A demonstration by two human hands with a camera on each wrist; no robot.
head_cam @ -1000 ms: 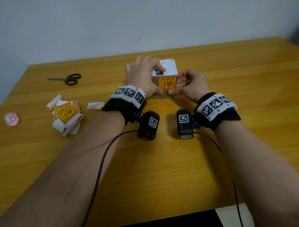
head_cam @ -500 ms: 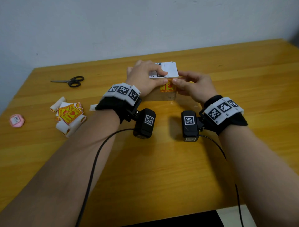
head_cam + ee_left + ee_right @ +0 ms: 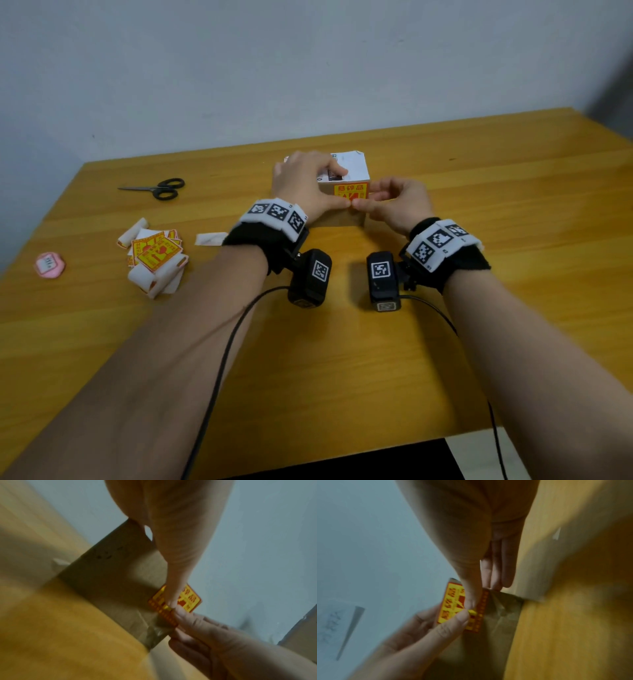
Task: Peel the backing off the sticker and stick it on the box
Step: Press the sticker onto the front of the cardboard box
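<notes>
At frame centre, the yellow-and-red sticker (image 3: 350,192) is lying flat on the brown box (image 3: 342,219); left hand (image 3: 303,185) gripping the box, right hand (image 3: 399,202) thumb pressing the sticker, fingers loosely curled.

I see a yellow sticker (image 3: 352,193) with red print and border on a brown cardboard box (image 3: 342,219) topped by a white label (image 3: 352,166). Worktop (image 3: 342,359) is honey-yellow wood grain. Black scissors (image 3: 161,188), pink round tag (image 3: 49,264), black-and-white checker-marked wristbands (image 3: 274,214).
</notes>
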